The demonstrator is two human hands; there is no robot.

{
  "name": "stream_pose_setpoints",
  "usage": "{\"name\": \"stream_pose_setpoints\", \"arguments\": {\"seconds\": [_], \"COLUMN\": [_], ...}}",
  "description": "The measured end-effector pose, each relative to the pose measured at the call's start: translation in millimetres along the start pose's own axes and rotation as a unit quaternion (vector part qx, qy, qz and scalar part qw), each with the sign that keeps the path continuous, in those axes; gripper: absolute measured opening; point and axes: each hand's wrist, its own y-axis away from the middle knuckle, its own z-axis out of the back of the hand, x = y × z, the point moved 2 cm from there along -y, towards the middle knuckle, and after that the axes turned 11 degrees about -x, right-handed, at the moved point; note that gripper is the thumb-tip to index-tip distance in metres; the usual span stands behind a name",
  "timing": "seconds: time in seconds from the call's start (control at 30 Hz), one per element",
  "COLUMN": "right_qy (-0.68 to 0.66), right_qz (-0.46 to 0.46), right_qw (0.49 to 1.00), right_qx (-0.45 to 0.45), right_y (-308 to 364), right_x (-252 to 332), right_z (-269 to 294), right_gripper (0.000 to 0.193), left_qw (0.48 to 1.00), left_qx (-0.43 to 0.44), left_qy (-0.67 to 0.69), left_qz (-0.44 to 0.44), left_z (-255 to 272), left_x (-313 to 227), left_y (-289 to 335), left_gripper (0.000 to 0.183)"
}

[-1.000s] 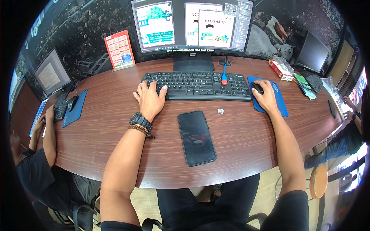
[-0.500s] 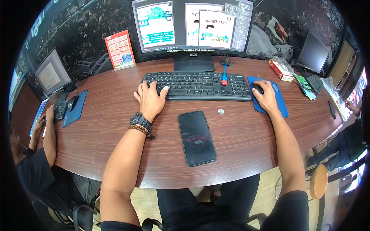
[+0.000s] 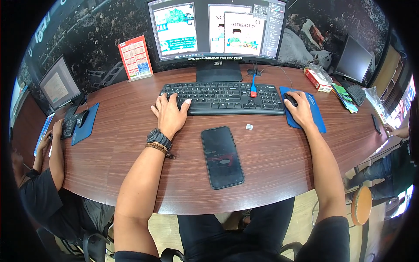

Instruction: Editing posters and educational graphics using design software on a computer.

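My left hand (image 3: 170, 114) rests on the left end of a black keyboard (image 3: 218, 99), its fingers spread over the keys and its thumb apart. My right hand (image 3: 300, 109) is wrapped over a black computer mouse (image 3: 290, 100) on a blue mouse pad (image 3: 315, 114). Most of the mouse is hidden under the fingers. Before me stands a wide monitor (image 3: 214, 32) displaying several page designs. A dark phone (image 3: 223, 158) lies face up between my forearms. Near it is a small white piece (image 3: 249, 127), and a blue and red USB connector (image 3: 253, 91) lies over the keyboard.
On the left, a co-worker (image 3: 39, 192) types at another keyboard and monitor (image 3: 60, 85). An upright red and white card (image 3: 135, 57) stands behind my keyboard. To the right are a small box (image 3: 318, 80), a second monitor (image 3: 354, 59), a stool (image 3: 362, 205) and another person (image 3: 399, 161).
Both my hands stay where they were, on the keyboard and the mouse. At the far right, the other person's hand and arm have shifted lower and closer to the table edge.
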Motion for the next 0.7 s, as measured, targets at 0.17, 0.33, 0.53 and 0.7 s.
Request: {"name": "stream_pose_setpoints", "arguments": {"seconds": [0.17, 0.33, 0.53, 0.7], "right_qy": [0.004, -0.001, -0.005, -0.043], "right_qz": [0.008, 0.03, 0.007, 0.005], "right_qw": [1.0, 0.999, 1.0, 0.999], "right_qx": [-0.003, -0.02, -0.025, -0.018], "right_y": [0, 0, 4, 0], "right_x": [-2, -8, -20, -11], "right_z": [-2, 2, -7, -16], "right_gripper": [0.039, 0.038, 0.044, 0.042], "left_qw": [1.0, 1.0, 0.999, 0.998], "left_qx": [-0.002, -0.011, -0.007, -0.009], "left_qy": [0.0, -0.01, -0.028, -0.055], "left_qz": [-0.003, -0.012, -0.043, -0.033], "left_z": [0, 0, -11, 1], "left_x": [2, -3, 4, 19], "left_y": [0, 0, 0, -5], "left_gripper": [0.067, 0.065, 0.061, 0.061]}}
